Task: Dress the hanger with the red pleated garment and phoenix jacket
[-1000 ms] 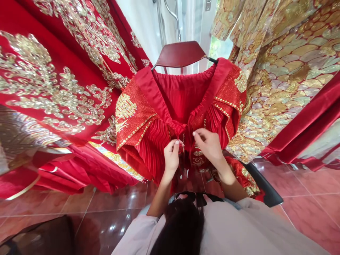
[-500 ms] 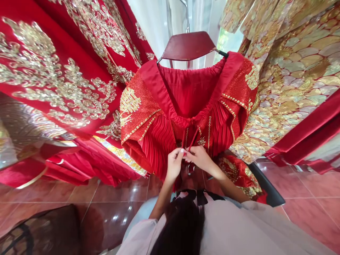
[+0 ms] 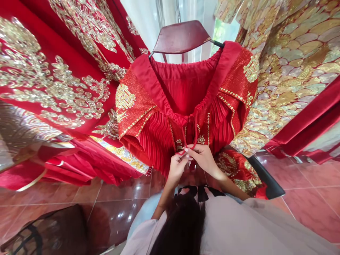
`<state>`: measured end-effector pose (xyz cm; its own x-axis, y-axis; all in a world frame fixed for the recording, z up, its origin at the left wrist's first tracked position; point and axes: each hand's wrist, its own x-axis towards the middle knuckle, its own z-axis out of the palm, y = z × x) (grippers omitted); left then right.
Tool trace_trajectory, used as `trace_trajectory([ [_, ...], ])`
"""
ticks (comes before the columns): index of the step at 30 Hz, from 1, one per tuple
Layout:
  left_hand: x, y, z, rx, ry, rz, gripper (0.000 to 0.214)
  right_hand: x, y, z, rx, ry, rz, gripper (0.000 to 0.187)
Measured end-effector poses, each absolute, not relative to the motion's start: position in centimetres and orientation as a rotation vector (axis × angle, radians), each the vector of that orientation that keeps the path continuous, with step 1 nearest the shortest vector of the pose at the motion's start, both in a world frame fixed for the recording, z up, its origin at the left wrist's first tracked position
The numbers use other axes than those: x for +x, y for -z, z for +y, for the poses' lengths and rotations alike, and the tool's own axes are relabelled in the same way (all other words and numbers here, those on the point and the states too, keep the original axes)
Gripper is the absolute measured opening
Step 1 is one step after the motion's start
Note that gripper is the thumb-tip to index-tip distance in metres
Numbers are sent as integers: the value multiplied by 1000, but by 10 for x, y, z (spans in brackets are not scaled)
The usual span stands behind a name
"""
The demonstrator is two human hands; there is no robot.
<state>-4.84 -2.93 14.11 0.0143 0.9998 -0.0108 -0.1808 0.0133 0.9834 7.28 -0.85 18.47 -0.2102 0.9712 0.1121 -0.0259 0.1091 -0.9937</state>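
Observation:
A red pleated skirt (image 3: 159, 131) with gold embroidery and beaded edges hangs by its gathered waistband in front of me. A dark red chair back (image 3: 182, 37) rises behind the waistband. Two ends of a thin red drawstring (image 3: 196, 131) come down from the waistband's front and cross at my fingers. My left hand (image 3: 178, 165) pinches the drawstring between thumb and fingertips. Close against it, my right hand (image 3: 203, 157) is closed on the drawstring too, its fingers bent over the crossing. Some fingertips are hidden behind the hands.
Red cloth with silver beading (image 3: 53, 81) hangs on the left. A gold scale-patterned garment (image 3: 292, 78) hangs on the right. Beside my right forearm, red and gold fabric (image 3: 236, 170) lies on a black seat (image 3: 265, 177). A dark bag (image 3: 50, 233) stands on the tiled floor (image 3: 124, 212).
The drawstring ends now cross just above my fingers, with a red loop over my left fingertips. My hands stay close together. The view has shifted slightly.

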Motion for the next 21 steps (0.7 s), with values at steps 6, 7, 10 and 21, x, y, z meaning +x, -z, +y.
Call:
trace_trajectory([
  [6,-79,-169,-31,1429,-1467,1173,36,73,-180,-9,-1132,-1080,-1488,26],
  [7,-80,-175,-30,1582,-1470,1177,34,72,-180,-9,-1136,-1039,-1550,26],
  [10,-75,-193,-22,1968,-1509,1243,21,67,-181,-13,-1148,-848,-1759,27],
  [21,-49,-197,0,1253,-1569,1124,36,68,-186,-23,-1117,-772,-1820,28],
])
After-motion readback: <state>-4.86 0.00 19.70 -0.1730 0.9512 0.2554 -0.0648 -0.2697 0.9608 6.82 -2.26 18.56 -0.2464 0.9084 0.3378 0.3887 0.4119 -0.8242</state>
